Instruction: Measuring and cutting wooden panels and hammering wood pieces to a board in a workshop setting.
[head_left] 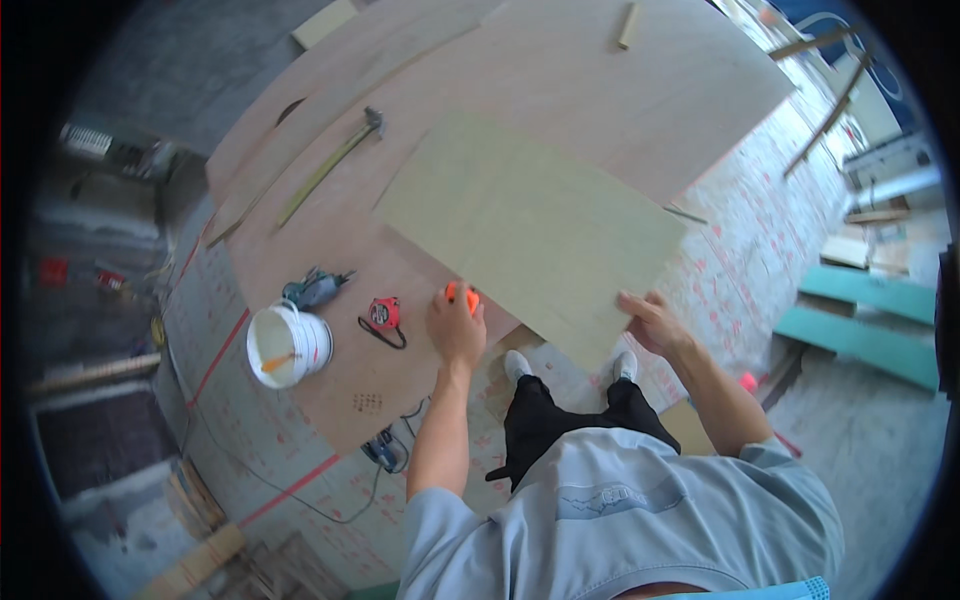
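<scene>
A pale yellowish rectangular board [530, 225] lies tilted across my front, over a larger pinkish wooden sheet [660, 90]. My right hand [655, 322] grips its near right corner, thumb and fingers at the edge. Beside the near left edge, my left hand [458, 328] is closed around a small bright orange object [470, 297]; the fingers cover most of it, so I cannot tell its kind. Left of that hand rests a red tape measure [383, 313] with a black strap. A teal power tool [316, 288] lies farther left, behind a white bucket [318, 343].
A hammer [330, 168] with a yellowish handle and a long thin strip [340, 125] lie on the large sheet. Near its front edge sits another corded tool [381, 450], its cable trailing over the floor. Green boards [860, 335] are at the right.
</scene>
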